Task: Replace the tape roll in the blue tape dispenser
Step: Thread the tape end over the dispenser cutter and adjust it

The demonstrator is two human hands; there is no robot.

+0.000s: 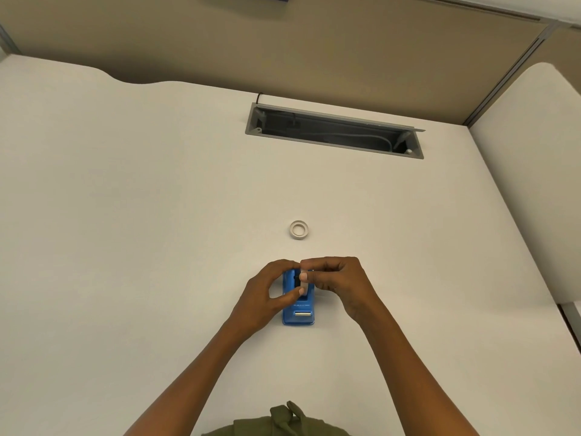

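Note:
The blue tape dispenser [298, 313] lies flat on the white desk [141, 231], its metal cutter end towards me. Both hands meet over its far end. My left hand [267, 294] curls around the dispenser's left side, thumb on top. My right hand [336, 284] pinches a white tape roll [303, 278] that stands on edge in the dispenser's slot. A second white tape roll [298, 229] lies flat on the desk, a short way beyond my hands. Fingers hide most of the slot.
An open grey cable tray [333, 130] is sunk into the desk at the back. A beige partition wall [314, 42] runs behind the desk. A second desk surface [540, 184] adjoins on the right.

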